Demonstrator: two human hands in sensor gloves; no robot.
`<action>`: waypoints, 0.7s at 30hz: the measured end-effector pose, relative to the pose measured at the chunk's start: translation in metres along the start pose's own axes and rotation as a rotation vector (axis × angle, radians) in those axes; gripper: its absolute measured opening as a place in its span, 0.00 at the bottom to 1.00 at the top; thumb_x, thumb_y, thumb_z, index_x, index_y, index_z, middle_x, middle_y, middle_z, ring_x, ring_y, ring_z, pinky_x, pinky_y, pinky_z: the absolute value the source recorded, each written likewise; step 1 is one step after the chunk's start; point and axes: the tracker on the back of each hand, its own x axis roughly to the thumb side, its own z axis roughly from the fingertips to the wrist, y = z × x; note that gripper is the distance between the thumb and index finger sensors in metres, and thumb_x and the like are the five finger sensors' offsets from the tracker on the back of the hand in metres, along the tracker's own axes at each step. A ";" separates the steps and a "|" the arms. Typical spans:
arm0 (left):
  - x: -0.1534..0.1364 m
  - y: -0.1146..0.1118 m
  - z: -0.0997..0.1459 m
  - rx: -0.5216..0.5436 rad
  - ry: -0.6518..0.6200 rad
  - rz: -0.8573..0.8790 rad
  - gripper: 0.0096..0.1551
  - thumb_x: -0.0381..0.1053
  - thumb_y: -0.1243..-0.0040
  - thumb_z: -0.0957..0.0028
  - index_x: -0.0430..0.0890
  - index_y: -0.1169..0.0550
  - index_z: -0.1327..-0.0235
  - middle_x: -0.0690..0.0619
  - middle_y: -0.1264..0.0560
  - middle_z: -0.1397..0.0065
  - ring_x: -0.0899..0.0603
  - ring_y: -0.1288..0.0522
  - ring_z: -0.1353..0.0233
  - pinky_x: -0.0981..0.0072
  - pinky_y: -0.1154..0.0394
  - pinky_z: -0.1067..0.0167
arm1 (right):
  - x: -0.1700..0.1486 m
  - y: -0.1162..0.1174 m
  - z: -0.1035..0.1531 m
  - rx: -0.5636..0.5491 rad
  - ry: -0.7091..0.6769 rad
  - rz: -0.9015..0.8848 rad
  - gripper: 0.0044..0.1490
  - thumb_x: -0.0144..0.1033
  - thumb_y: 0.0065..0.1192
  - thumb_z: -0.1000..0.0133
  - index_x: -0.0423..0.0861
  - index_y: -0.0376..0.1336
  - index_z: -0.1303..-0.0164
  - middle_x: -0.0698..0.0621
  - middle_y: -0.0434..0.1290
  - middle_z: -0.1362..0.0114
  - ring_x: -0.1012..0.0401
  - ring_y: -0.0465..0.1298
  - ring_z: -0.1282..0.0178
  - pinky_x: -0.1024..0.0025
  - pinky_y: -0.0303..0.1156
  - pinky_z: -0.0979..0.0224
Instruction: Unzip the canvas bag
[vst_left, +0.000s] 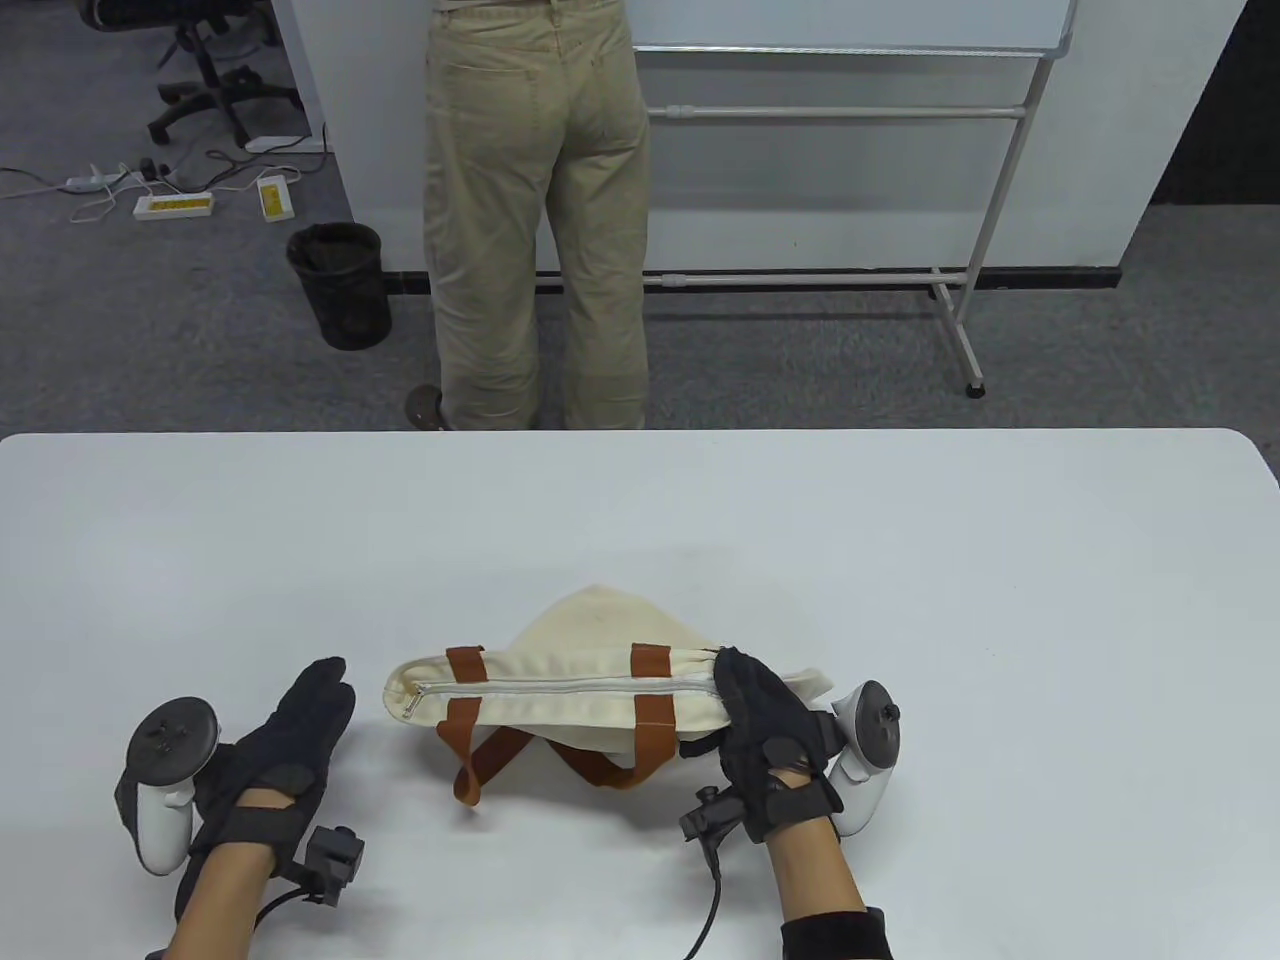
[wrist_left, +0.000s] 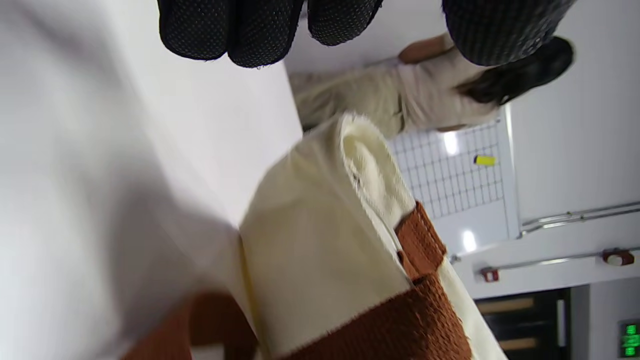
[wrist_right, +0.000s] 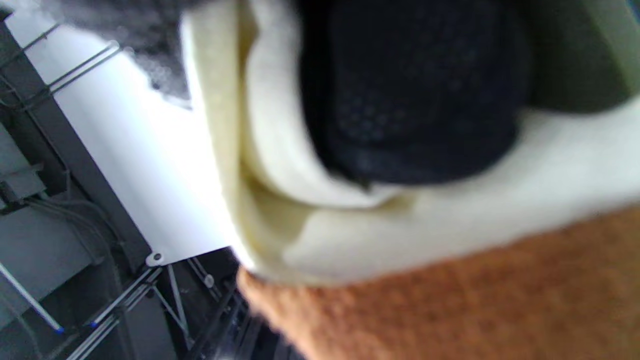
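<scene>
A cream canvas bag (vst_left: 590, 690) with brown straps (vst_left: 466, 715) lies on the white table (vst_left: 640, 520). Its white zipper (vst_left: 560, 687) runs along the top edge and looks closed, with the metal pull (vst_left: 409, 706) at the left end. My right hand (vst_left: 752, 715) grips the bag's right end, fingers folded over the cloth; the right wrist view shows a gloved finger (wrist_right: 410, 95) pressed on the cream canvas (wrist_right: 450, 220). My left hand (vst_left: 310, 715) lies on the table just left of the bag, fingers extended, apart from it. The left wrist view shows the bag's left end (wrist_left: 320, 240).
A person in khaki trousers (vst_left: 535, 210) stands beyond the table's far edge, in front of a whiteboard stand (vst_left: 960, 300). A black bin (vst_left: 340, 285) stands on the floor at the left.
</scene>
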 end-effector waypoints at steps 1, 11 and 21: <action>-0.002 -0.004 -0.003 -0.049 0.019 0.021 0.49 0.71 0.47 0.49 0.44 0.40 0.22 0.34 0.38 0.18 0.25 0.37 0.24 0.26 0.48 0.30 | 0.000 0.000 0.000 0.016 0.000 -0.001 0.32 0.48 0.57 0.46 0.35 0.74 0.51 0.43 0.83 0.65 0.55 0.81 0.76 0.53 0.76 0.65; -0.006 -0.025 -0.005 -0.066 0.104 -0.049 0.40 0.67 0.44 0.48 0.42 0.28 0.33 0.35 0.22 0.34 0.34 0.19 0.43 0.36 0.30 0.40 | -0.001 0.000 -0.002 0.101 0.004 0.012 0.31 0.49 0.57 0.46 0.36 0.74 0.49 0.43 0.83 0.64 0.55 0.81 0.75 0.53 0.75 0.63; -0.013 -0.014 -0.007 -0.092 0.088 0.129 0.27 0.62 0.43 0.46 0.43 0.16 0.50 0.40 0.14 0.53 0.42 0.14 0.59 0.45 0.23 0.51 | -0.003 -0.009 -0.001 0.055 0.037 0.154 0.31 0.48 0.58 0.46 0.37 0.74 0.48 0.43 0.82 0.61 0.53 0.81 0.72 0.51 0.74 0.60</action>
